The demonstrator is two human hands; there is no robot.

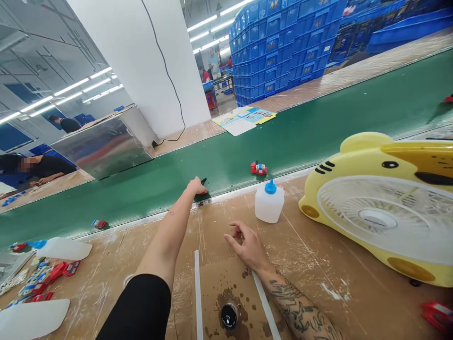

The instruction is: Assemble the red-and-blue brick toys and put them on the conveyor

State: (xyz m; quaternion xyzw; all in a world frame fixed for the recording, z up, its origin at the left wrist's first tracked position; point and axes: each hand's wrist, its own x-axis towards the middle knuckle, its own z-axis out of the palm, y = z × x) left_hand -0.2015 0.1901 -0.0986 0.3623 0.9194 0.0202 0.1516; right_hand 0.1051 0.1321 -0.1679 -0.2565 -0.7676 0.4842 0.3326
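Note:
My left hand (197, 186) reaches out over the green conveyor belt. Its fingers are closed around a small red toy piece (203, 192) with a dark part, mostly hidden by the hand. My right hand (246, 243) hovers above the cardboard-covered table, fingers loosely curved and apart, holding nothing I can see. Close to it stands a white squeeze bottle (269, 206) with a blue cap. Farther along the belt sits a red, white and blue toy vehicle (259, 168). Below my hands, a small round dish of dark liquid (229, 316) rests on wet-spotted cardboard.
A yellow animal-shaped fan (354, 189) takes up the right side. At left lie red toy pieces (46, 278) and bottles (65, 249). Another toy vehicle (99, 224) rides the belt. Stacked blue crates (276, 52) stand beyond, and a person (46, 170) works at far left.

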